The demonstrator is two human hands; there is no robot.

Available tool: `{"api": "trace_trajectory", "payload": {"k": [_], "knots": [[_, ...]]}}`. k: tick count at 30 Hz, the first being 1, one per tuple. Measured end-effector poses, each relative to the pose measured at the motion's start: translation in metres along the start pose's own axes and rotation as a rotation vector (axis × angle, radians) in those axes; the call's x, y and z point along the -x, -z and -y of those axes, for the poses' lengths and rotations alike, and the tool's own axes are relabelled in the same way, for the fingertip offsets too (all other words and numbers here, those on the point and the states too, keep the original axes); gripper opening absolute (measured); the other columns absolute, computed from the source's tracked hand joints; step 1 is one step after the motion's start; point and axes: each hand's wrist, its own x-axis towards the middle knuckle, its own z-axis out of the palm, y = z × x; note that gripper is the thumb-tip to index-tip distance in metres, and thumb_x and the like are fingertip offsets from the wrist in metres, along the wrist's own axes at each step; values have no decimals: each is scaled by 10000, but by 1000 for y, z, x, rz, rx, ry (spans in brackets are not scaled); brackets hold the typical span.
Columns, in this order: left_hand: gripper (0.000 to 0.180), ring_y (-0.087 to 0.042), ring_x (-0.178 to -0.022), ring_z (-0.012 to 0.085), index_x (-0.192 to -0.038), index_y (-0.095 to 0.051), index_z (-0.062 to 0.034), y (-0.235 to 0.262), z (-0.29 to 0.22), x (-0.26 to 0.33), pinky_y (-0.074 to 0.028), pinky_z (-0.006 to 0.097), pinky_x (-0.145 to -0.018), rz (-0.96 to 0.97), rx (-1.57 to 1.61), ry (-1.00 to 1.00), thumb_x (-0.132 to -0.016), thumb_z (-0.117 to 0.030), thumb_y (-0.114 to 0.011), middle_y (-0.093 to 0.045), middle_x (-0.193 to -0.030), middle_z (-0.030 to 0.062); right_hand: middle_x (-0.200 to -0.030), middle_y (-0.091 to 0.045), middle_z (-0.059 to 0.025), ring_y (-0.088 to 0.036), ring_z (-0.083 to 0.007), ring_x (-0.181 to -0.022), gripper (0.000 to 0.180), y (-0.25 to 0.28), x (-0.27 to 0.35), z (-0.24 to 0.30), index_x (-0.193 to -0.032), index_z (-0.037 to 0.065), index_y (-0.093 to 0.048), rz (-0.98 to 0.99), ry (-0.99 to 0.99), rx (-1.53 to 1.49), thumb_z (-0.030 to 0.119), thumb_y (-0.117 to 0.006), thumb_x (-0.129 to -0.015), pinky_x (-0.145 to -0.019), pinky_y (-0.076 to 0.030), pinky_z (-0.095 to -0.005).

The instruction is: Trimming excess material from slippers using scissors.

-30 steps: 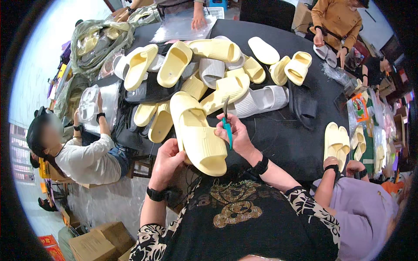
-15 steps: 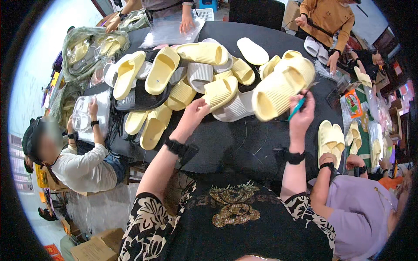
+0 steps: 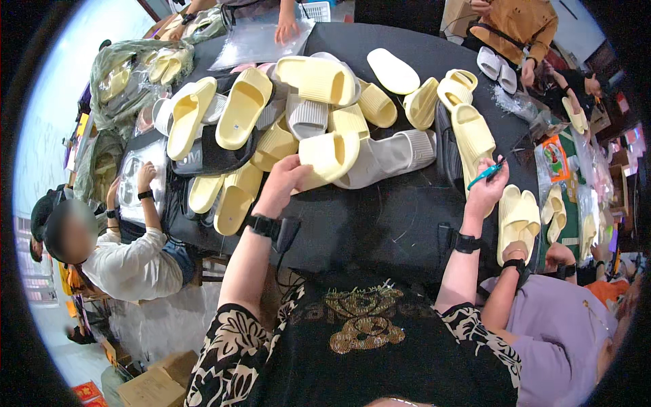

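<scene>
Flanking open tabletop (image 3: 380, 220), left grip (image 3: 283, 182) pinches a yellow slipper (image 3: 329, 156), right grip (image 3: 486, 194) teal snips (image 3: 484, 176).

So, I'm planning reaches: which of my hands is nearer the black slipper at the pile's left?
Left. Your left hand, holding a yellow slipper, is to the right of the black slipper; your right hand, holding a teal-handled tool, is much farther right.

A black shirt (image 3: 298, 370), floral sleeves (image 3: 230, 339) and 2 black wristbands (image 3: 263, 225) are worn.
</scene>
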Motion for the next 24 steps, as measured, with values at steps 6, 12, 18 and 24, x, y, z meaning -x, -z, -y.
{"api": "trace_trajectory", "payload": {"k": [6,12,18,24], "knots": [[284,-475,-630,31,-1068,-597,7,37,5,61,-370,178,-546,90,-161,35,-813,-117,-573,-591,-797,-31,-844,-549,-13,-521,-71,-718,396,-27,51,54,-1203,5,-464,576,-184,-296,-21,-569,-822,-669,-454,-204],[329,-563,-706,101,-1067,-596,4,61,65,91,-452,249,-636,84,-551,-50,-764,-118,-562,-631,-795,50,-857,-525,3,-511,-71,-789,476,-47,125,82,-1188,-7,-478,1126,-333,-336,4,-664,-751,-741,-446,-220],[304,-624,-711,204,-1056,-604,-34,59,86,97,-487,307,-686,90,-851,31,-773,-142,-574,-633,-775,161,-873,-622,-116,-587,-179,-788,574,-60,166,86,-1179,6,-532,1586,-326,-49,241,-726,-692,-755,-473,-304],[341,-627,-732,226,-1092,-598,0,57,92,85,-493,314,-710,-39,-784,-71,-796,-167,-578,-652,-850,146,-971,-646,-192,-634,-276,-868,573,-70,182,78,-1144,-7,-567,1602,-229,48,288,-709,-673,-793,-482,-345]]}}
